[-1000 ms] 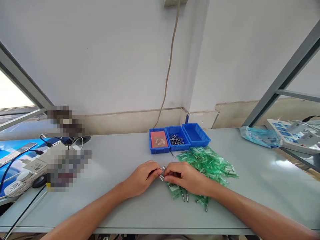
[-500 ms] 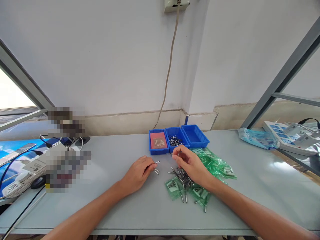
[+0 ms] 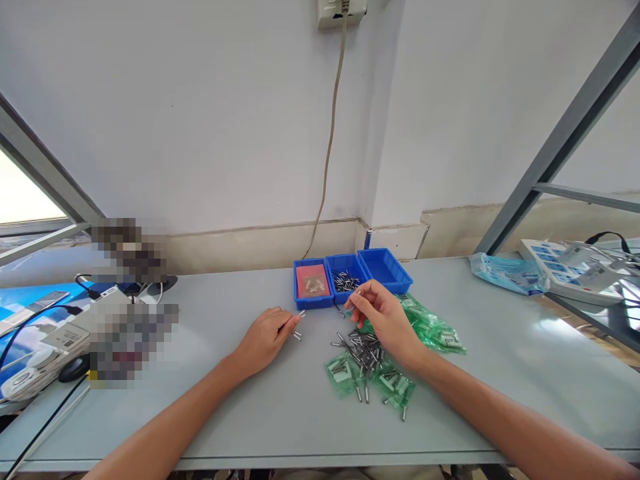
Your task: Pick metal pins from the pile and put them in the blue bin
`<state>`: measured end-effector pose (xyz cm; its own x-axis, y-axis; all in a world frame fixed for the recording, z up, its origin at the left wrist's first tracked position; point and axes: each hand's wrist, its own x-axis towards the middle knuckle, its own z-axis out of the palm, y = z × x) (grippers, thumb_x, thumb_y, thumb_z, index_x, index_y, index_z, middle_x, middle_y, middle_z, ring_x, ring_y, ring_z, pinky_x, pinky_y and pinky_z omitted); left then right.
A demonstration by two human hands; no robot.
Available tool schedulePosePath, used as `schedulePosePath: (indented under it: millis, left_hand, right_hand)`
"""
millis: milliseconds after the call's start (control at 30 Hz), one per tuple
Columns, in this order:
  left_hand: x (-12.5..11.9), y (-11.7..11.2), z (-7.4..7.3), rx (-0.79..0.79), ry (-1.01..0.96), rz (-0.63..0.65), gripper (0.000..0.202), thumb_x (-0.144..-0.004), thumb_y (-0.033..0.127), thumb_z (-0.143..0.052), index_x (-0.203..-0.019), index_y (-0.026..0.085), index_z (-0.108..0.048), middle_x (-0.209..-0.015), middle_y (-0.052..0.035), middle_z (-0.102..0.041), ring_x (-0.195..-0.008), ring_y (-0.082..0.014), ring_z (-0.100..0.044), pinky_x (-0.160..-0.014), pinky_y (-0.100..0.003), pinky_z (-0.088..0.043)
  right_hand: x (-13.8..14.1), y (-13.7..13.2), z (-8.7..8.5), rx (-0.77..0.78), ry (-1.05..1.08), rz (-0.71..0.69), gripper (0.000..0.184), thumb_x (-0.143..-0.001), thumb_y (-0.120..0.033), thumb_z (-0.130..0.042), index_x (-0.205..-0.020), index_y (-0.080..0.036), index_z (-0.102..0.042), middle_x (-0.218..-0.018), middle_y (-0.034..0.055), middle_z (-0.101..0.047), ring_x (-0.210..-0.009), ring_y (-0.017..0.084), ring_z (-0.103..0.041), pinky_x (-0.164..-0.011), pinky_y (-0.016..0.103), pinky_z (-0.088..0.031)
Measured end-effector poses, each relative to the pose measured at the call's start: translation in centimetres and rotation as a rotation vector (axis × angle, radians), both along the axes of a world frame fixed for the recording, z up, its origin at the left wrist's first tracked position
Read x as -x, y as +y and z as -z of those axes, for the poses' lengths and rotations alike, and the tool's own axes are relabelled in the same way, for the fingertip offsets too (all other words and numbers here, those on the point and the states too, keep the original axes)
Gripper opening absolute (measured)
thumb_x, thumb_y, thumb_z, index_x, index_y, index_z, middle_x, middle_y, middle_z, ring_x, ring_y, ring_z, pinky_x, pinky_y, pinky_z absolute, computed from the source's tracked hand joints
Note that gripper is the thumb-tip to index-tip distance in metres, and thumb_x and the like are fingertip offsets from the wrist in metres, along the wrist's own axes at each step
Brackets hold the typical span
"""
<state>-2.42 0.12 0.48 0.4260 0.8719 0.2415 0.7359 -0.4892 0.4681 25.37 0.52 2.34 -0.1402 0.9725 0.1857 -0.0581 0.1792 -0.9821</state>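
My left hand rests on the grey table, fingers pinched on a few small metal pins near the blue trays. My right hand is lifted just in front of the middle blue tray, fingers curled and pinching a small metal pin. Below it lies a loose heap of metal pins on small green plastic bags. More green bags spread to the right of the hand. The middle tray holds several pins.
The left blue tray holds a pink pad with small parts; the right blue tray looks bare. Cables and devices crowd the left end. A blue-white packet and a power strip lie at the right. A cord hangs down the wall.
My hands have parted from the middle. The right hand rose toward the middle blue tray, uncovering the pin heap; the left slid slightly left with its pins.
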Motion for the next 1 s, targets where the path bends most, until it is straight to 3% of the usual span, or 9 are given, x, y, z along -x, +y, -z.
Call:
schedulePosePath:
  millis: [333, 533, 733, 1000]
  left_hand:
    - [-0.2, -0.5, -0.4, 0.056, -0.006, -0.019, 0.042, -0.112, 0.046, -0.022, -0.082, 0.023, -0.039, -0.08, -0.0015, -0.053, -0.076, -0.0221, -0.049, -0.074, -0.037, -0.043]
    - [0.2, -0.4, 0.1, 0.083, -0.096, 0.006, 0.033, -0.111, 0.046, -0.036, -0.091, 0.023, -0.05, -0.088, -0.0024, -0.059, -0.085, -0.0223, -0.054, -0.078, -0.035, -0.044]
    - [0.5, 0.3, 0.5, 0.028, -0.11, 0.001, 0.032, -0.107, 0.045, -0.052, -0.085, 0.022, -0.057, -0.088, -0.0027, -0.065, -0.086, -0.0225, -0.055, -0.078, -0.035, -0.045]
    - [1.3, 0.7, 0.3, -0.007, -0.067, 0.033, 0.031, -0.106, 0.045, -0.055, -0.093, 0.024, -0.072, -0.095, -0.0029, -0.071, -0.091, -0.0219, -0.06, -0.08, -0.034, -0.047]
  right_hand:
    - [0.0, 0.4, 0.7, 0.015, -0.025, 0.007, 0.035, -0.096, -0.058, -0.063, -0.095, -0.023, -0.055, -0.084, -0.0008, -0.063, -0.061, 0.013, -0.058, -0.055, 0.028, -0.047]
    - [0.0, 0.4, 0.9, 0.017, -0.022, -0.005, 0.033, -0.096, -0.055, -0.064, -0.097, -0.023, -0.056, -0.082, -0.0011, -0.061, -0.062, 0.013, -0.056, -0.057, 0.028, -0.047]
    - [0.0, 0.6, 0.9, -0.012, -0.016, 0.006, 0.032, -0.096, -0.054, -0.065, -0.1, -0.023, -0.056, -0.082, -0.0018, -0.059, -0.062, 0.013, -0.055, -0.057, 0.028, -0.047]
    - [-0.1, 0.6, 1.3, -0.026, -0.059, -0.005, 0.027, -0.099, -0.051, -0.061, -0.103, -0.024, -0.058, -0.082, -0.002, -0.058, -0.063, 0.013, -0.055, -0.059, 0.028, -0.047]
